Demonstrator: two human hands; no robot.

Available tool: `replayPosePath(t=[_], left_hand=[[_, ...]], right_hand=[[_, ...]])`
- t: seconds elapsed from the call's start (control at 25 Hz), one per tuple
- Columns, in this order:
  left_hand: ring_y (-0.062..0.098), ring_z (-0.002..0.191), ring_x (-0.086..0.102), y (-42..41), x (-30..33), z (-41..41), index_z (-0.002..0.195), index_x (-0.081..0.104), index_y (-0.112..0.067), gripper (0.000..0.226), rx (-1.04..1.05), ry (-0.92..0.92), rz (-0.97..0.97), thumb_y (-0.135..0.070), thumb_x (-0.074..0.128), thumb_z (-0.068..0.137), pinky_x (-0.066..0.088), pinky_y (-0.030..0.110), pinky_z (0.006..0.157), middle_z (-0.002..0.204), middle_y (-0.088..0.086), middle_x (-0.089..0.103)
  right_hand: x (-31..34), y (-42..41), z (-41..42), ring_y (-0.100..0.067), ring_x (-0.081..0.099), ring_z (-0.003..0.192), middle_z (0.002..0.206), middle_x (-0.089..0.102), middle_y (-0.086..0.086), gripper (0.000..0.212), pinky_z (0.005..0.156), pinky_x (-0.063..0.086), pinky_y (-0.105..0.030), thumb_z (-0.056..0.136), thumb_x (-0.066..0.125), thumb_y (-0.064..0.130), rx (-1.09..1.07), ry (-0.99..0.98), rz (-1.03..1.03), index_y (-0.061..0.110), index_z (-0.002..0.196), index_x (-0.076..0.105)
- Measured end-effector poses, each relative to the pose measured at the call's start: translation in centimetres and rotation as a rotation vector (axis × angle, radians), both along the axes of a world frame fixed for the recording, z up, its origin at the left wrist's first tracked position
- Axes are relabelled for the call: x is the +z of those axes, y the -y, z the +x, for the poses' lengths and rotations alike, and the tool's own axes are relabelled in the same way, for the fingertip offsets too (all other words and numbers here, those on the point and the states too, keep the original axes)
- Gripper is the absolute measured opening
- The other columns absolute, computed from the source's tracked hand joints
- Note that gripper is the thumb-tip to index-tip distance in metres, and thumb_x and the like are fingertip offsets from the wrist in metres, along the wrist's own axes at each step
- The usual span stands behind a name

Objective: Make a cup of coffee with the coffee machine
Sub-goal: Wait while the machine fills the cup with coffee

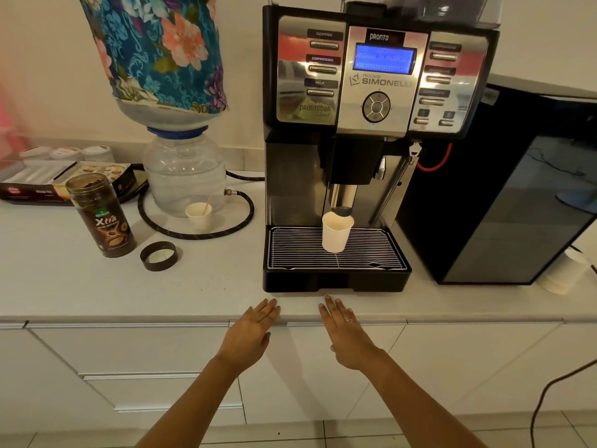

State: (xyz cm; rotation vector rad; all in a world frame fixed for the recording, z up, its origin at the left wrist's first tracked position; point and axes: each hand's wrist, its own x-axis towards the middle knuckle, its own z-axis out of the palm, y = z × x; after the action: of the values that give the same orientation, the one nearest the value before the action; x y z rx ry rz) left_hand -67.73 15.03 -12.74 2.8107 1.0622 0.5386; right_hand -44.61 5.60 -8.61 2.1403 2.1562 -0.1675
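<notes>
The coffee machine [374,92] stands on the counter, its blue screen [383,58] lit with a progress message. A white paper cup [336,234] sits upright on the wire drip grate [300,250], directly under the spout [341,211]. My left hand [255,328] and my right hand [345,331] reach out flat with straight fingers at the counter's front edge, just in front of the drip tray. Neither hand holds anything.
An open instant coffee jar [103,218] and its black lid [158,255] stand to the left. A small paper cup with a stirrer [198,215] sits by the water bottle [184,176] and black hose [239,221]. A black cabinet [497,195] flanks the machine's right.
</notes>
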Motion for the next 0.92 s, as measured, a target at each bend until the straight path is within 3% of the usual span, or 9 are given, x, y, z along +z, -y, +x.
replayPosePath(t=[0.92], left_hand=[[0.025,0.126,0.049,-0.12,-0.33,0.04,0.133,0.053,-0.011,0.068,-0.004,0.016,0.001,-0.007,0.079,0.071,0.030,0.039,0.102,0.139,0.007,0.050]], right_hand=[[0.11,-0.01,0.00,-0.030,-0.018,0.144,0.156,-0.022,-0.009,0.085,0.115,-0.006,-0.040,0.094,0.053,0.013,0.003,-0.010,-0.016,0.011,0.149,-0.012]])
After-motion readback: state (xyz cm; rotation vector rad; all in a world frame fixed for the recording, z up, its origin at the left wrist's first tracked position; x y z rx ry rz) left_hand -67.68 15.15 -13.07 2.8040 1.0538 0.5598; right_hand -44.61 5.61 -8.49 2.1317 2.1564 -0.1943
